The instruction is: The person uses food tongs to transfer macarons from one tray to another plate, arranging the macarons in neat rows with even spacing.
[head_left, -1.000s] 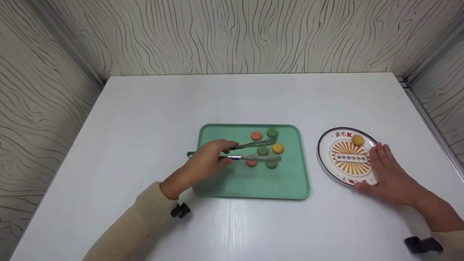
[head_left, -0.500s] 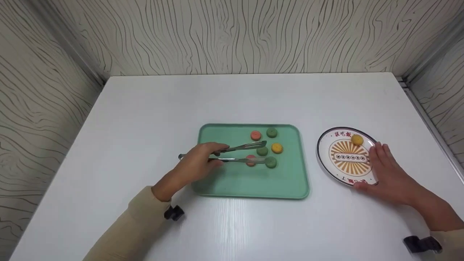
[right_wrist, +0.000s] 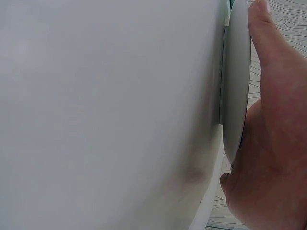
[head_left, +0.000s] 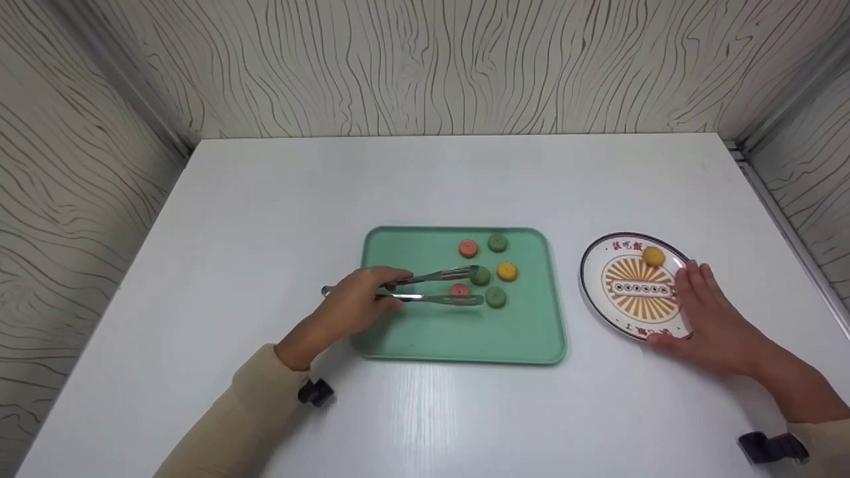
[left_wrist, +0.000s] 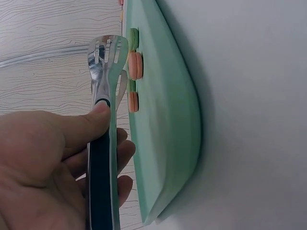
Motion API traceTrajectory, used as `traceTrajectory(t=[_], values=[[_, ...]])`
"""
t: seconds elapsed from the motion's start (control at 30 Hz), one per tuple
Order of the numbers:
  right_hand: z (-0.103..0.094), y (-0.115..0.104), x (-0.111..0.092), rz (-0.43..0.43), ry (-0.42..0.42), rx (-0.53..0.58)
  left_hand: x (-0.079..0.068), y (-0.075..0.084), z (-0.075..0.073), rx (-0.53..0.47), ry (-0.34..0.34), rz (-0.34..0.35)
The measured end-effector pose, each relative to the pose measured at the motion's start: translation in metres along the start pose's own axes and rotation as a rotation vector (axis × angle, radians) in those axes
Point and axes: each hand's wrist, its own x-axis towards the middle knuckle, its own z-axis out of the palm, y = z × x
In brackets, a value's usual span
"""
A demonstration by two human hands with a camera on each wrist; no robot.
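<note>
Fingers and thumb of the left hand (head_left: 348, 302) gripped a pair of metal serving tongs (head_left: 431, 299), their two arms spread apart over the green tray (head_left: 425, 342). Six macarons lay on that tray; the near pink macaron (head_left: 459, 289) showed between the arms, partly covered by the nearer one, while the farther tip overlapped the middle green macaron (head_left: 481, 276). Whether the tongs touched either could not be told. The right hand (head_left: 720, 328) lay open, fingers straight, against the right rim of the printed plate (head_left: 641, 309), which bore one yellow macaron (head_left: 654, 257) near its far edge. The work looked to be at the lining-up stage, with nothing yet pinched; the next move seemed to call for settling the tips on either side of one macaron and squeezing gently without nudging its neighbours. Tray and plate stood apart on a white table (head_left: 292, 199), a streak of light along its near part, and wood-grain-patterned panels (head_left: 412, 66) enclosed its back and sides.
</note>
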Motion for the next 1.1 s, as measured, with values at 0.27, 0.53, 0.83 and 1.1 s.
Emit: traceTrajectory(t=[0.27,0.53,0.83,1.1], values=[[0.0,0.0,0.001,-0.009,0.002,-0.004,0.002,-0.007,0.004,-0.005,-0.013,0.019],[0.001,0.0,0.001,0.007,0.0,-0.017,0.003,-0.009,0.005,-0.01,-0.033,0.01],[0.0,0.0,0.0,-0.007,0.008,-0.02,0.004,-0.009,0.006,-0.025,-0.035,0.009],[0.002,0.001,0.0,0.0,0.003,-0.013,0.005,-0.013,0.007,-0.049,-0.031,0.045]])
